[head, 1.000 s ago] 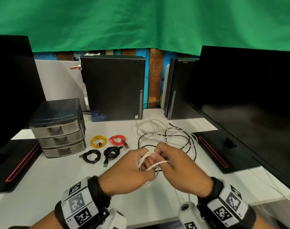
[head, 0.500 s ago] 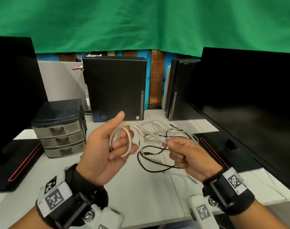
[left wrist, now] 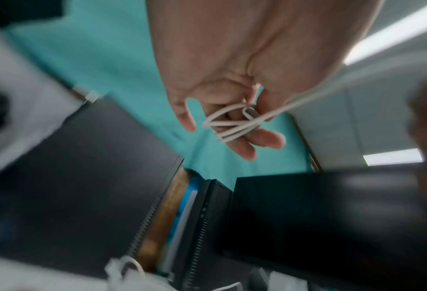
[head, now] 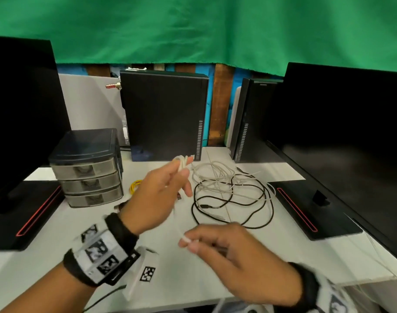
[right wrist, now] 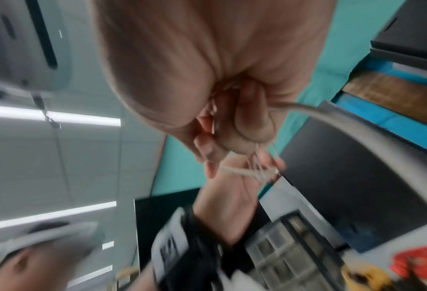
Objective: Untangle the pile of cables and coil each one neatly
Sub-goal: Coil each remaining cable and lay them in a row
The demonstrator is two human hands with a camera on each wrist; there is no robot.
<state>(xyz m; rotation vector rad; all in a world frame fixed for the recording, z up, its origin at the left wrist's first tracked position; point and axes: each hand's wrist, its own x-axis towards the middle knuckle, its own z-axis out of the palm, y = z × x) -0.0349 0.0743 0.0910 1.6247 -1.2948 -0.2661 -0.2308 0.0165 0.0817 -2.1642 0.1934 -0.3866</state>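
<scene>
White cable (left wrist: 235, 126) looped around left hand (head: 156, 197) fingers

Backdrop (head: 193, 28): green cloth, matt, softly creased. Surface (head: 46, 256): smooth, white, faint sheen. Drawer unit (head: 86, 170): plastic, dark glossy lid, translucent grey fronts. Computer case (head: 163, 116): matt black. Monitor (head: 351, 132): glossy black screen. Wooden plank (head: 220, 109) behind: brown, grained. White cable (left wrist: 232, 126): smooth plastic sheath. Black cable (head: 249, 213): smooth, slightly shiny.
</scene>
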